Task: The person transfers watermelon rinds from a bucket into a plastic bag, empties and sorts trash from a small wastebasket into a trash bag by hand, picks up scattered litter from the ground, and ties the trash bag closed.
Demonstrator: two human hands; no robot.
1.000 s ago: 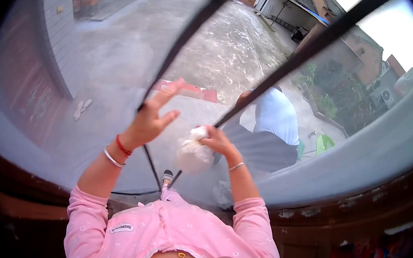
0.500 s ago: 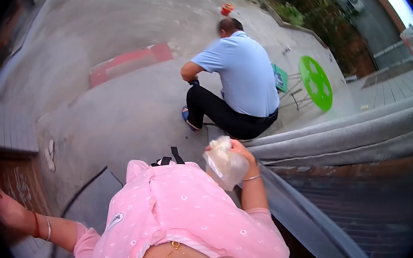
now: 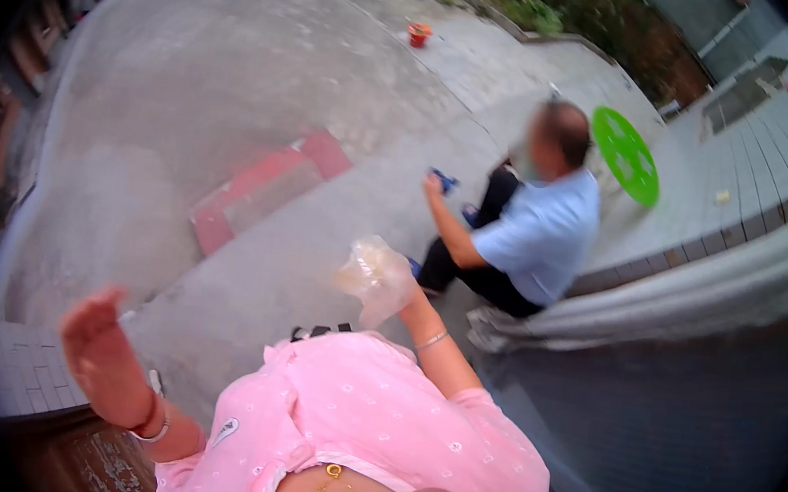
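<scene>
Clear plastic bag (image 3: pixel 377 278): in the air ahead of the pink top (image 3: pixel 369 405), near the middle of the view, above the concrete ground (image 3: pixel 237 297).
Bag's long axis: only a little longer than wide; it runs close to upright in the view, from a rounded, crumpled upper edge down to a narrower loose corner.
Bag's direction: the narrow corner points down toward the pink top; a pale yellowish part bulges to the left. Which end is the mouth, I cannot tell.
Right hand (image 3: pixel 406 293): gripping the bag at its right side, mostly hidden behind the plastic; how the fingers close on it cannot be seen. The forearm reaches up and slightly left, with a thin bracelet (image 3: pixel 432 340) at the wrist.
Left hand (image 3: pixel 108 358): open and holding nothing, fingers upward, blurred, well apart from the bag, out at the left; a red band (image 3: pixel 151 409) sits on its wrist.
Person in the light blue shirt (image 3: pixel 547 237): sitting low, to the right of the bag and beyond it, with a small dark blue thing (image 3: pixel 443 182) at one hand, too blurred to name.
Green disc (image 3: pixel 625 156): tilted, with cut-out shapes, just behind that person.
Red bucket (image 3: pixel 419 36): upright on the ground, far off.
Red-edged slab (image 3: pixel 271 191): slanting up to the right, left of the bag.
</scene>
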